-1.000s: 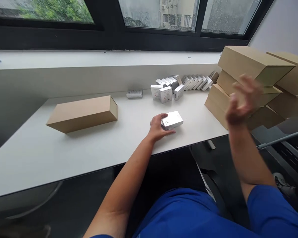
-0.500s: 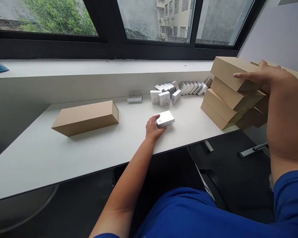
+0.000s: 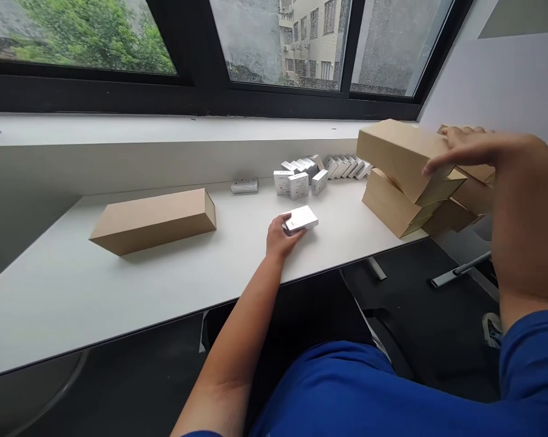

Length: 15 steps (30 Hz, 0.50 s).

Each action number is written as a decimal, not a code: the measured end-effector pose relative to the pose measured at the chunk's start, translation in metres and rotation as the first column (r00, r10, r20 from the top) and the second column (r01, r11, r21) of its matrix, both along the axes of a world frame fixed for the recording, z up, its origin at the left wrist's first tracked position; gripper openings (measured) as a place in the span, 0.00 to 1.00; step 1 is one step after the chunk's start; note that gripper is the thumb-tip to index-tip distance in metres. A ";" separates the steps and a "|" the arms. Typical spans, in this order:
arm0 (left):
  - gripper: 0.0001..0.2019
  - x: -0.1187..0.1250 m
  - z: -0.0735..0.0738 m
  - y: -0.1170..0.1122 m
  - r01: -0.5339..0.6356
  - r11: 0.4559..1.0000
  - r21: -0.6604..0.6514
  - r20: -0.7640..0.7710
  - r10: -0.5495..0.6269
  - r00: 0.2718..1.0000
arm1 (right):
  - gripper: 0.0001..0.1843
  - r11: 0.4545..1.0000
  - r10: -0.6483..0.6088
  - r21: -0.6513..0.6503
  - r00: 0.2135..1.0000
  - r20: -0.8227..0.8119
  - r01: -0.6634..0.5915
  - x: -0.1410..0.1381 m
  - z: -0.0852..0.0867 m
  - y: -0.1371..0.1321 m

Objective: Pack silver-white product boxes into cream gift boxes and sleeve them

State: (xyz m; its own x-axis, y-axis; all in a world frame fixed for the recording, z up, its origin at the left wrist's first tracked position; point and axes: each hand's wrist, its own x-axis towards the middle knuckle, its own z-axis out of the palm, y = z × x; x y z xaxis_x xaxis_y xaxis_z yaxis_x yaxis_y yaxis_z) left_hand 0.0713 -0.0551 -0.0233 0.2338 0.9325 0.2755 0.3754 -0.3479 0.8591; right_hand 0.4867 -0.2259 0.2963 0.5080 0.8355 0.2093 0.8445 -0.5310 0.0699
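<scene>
My left hand (image 3: 280,238) grips a small white box (image 3: 302,218) at its left end, with the thumb at the near side. That box is on or just above the white table (image 3: 173,273). Over at the right, my right hand (image 3: 467,149) grasps the top brown cardboard box (image 3: 401,152) of a stack from its right end. My thumb lies on the box's near side and the fingertips are partly hidden behind it. The held box sits askew over a lower cardboard box (image 3: 389,203); whether they touch I cannot tell.
Several small white boxes (image 3: 298,186) are grouped near the back ledge, and a row of leaning ones (image 3: 346,166) stands beside them. Another white box (image 3: 245,186) lies apart. A long cardboard box (image 3: 155,221) rests at the left. Windows rise behind the sill (image 3: 164,129).
My right hand has shifted the top cardboard box left and toward me, out of line with the stack. The left hand keeps its hold on the white box. The view has turned slightly.
</scene>
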 end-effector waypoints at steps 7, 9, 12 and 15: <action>0.31 -0.005 0.004 -0.001 -0.085 0.996 -0.015 -0.006 0.085 0.996 | 0.72 0.862 0.452 -0.158 0.872 -0.188 -0.481 -0.101 -0.074 -0.026; 0.31 -0.006 0.005 -0.002 -0.089 0.996 -0.013 -0.014 0.089 0.996 | 0.60 0.794 0.534 -0.126 0.781 -0.325 -0.595 -0.118 -0.102 -0.022; 0.31 -0.006 0.005 -0.002 -0.087 0.996 -0.009 -0.024 0.087 0.996 | 0.67 0.811 0.472 -0.166 0.796 -0.379 -0.561 -0.122 -0.138 -0.012; 0.31 -0.006 0.004 -0.001 -0.100 0.995 -0.011 -0.032 0.100 0.994 | 0.82 0.808 0.339 -0.284 0.801 -0.493 -0.517 -0.112 -0.166 -0.004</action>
State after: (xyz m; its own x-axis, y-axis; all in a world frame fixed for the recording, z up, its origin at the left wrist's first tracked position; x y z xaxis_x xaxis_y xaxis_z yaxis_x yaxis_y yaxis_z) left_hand 0.0658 -0.0562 -0.0193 0.1472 0.9550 0.2576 0.4344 -0.2964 0.8506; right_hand 0.3752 -0.2297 0.1299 0.0382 0.9482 -0.3154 0.9720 -0.1085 -0.2085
